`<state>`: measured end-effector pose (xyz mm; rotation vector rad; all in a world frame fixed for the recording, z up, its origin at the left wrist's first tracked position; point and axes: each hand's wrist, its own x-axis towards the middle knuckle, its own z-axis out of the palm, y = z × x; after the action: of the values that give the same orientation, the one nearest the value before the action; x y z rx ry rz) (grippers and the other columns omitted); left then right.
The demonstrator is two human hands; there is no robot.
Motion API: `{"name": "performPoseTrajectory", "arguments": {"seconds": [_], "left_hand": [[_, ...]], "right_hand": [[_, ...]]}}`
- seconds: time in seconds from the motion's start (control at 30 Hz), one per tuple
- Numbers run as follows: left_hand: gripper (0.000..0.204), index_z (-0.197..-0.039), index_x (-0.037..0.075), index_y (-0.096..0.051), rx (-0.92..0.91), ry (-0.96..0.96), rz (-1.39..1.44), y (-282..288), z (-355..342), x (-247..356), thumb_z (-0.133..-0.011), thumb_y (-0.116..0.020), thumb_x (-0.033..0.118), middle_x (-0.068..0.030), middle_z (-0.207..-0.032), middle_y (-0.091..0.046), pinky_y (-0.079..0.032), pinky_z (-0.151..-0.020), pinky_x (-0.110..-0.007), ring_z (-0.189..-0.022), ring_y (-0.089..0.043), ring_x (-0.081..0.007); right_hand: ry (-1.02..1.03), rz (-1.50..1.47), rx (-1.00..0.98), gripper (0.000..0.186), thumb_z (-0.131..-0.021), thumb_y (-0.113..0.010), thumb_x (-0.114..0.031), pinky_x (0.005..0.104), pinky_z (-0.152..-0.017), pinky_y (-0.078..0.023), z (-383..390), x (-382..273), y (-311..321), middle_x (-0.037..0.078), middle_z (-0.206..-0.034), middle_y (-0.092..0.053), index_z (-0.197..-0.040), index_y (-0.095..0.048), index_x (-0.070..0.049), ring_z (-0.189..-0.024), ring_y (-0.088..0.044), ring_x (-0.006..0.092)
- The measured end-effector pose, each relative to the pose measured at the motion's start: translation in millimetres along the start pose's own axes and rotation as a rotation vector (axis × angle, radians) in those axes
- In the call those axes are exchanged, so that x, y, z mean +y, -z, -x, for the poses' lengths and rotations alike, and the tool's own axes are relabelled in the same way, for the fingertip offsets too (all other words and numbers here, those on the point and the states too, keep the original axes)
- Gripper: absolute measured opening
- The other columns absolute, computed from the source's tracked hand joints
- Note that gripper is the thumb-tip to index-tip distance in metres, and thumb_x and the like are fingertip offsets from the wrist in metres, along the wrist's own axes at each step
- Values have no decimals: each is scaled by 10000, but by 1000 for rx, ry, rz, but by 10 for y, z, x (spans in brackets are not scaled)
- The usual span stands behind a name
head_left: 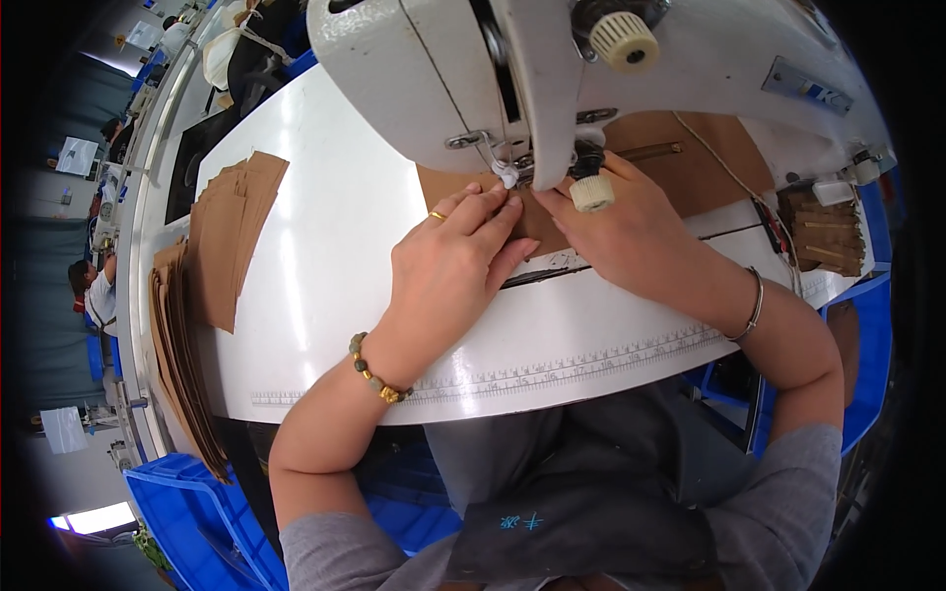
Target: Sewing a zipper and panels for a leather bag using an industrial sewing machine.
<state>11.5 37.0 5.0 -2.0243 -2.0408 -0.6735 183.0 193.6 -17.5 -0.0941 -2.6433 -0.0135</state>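
Observation:
A brown fabric piece [709,163] lies under the needle area of a white sewing machine [680,84]. My left hand [448,241] is at the fabric's left part, fingers bent and closed on it just in front of the presser foot [507,172]. On the other side, my right hand [631,227] grips the same fabric, thumb pointing toward the needle. Its other fingertips are partly hidden behind the machine's cream knob [592,193]. A narrow slit or strip [655,151] shows on the fabric beyond that hand.
Brown fabric pieces [232,227] lie fanned at the table's left, with more draped over its edge [177,345]. A ruler strip [532,379] runs along the front. Small brown strips [828,234] are stacked at right, near a cord [719,158]. A blue bin [197,512] stands lower left.

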Motion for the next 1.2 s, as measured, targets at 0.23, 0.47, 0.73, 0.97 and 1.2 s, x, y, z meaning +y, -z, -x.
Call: {"name": "performPoseTrajectory", "arguments": {"seconds": [0.23, 0.47, 0.73, 0.97, 1.2], "left_hand": [[330, -1133, 78, -799, -2, 4, 6, -8, -3, -31, -881, -811, 292, -47, -1183, -755, -604, -866, -346, -1139, -726, -261], [328, -1135, 75, -799, -11, 14, -1, -7, -3, -47, -883, -811, 285, -57, -1183, -756, -604, -873, -348, -1139, -728, -266], [292, -1086, 54, -805, 18, -16, -14, -14, -34, -39, -895, -813, 274, -72, -1205, -765, -614, -884, -359, -1113, -735, -282], [297, -1097, 67, -809, 13, 8, -1, -4, -21, -49, -896, -808, 285, -65, -1202, -770, -610, -903, -361, -1136, -731, -287], [312, -1126, 86, -812, 12, -22, -59, -10, -23, -84, -899, -800, 299, -58, -1220, -770, -598, -909, -357, -1137, -730, -284]], "right_hand": [[2, 10, 0, 240, -851, -681, -96, 477, -1100, -490, -9, -5, 12, 157, -1173, -711, -1064, -721, 5, -1203, -668, 301], [11, 7, -9, 191, -855, -675, -102, 486, -1103, -491, -37, 13, 10, 145, -1198, -707, -1004, -740, -2, -1220, -661, 299], [18, 27, -10, 166, -840, -685, -107, 491, -1112, -487, -25, 33, 28, 147, -1211, -708, -955, -752, -6, -1237, -656, 302], [18, -12, -18, 152, -824, -698, -118, 492, -1100, -493, -40, 36, 37, 164, -1161, -716, -921, -749, -13, -1230, -661, 311], [7, -47, -14, 192, -871, -706, -143, 495, -1093, -497, -37, 48, 38, 166, -1157, -715, -1004, -746, -10, -1234, -657, 322]]}}
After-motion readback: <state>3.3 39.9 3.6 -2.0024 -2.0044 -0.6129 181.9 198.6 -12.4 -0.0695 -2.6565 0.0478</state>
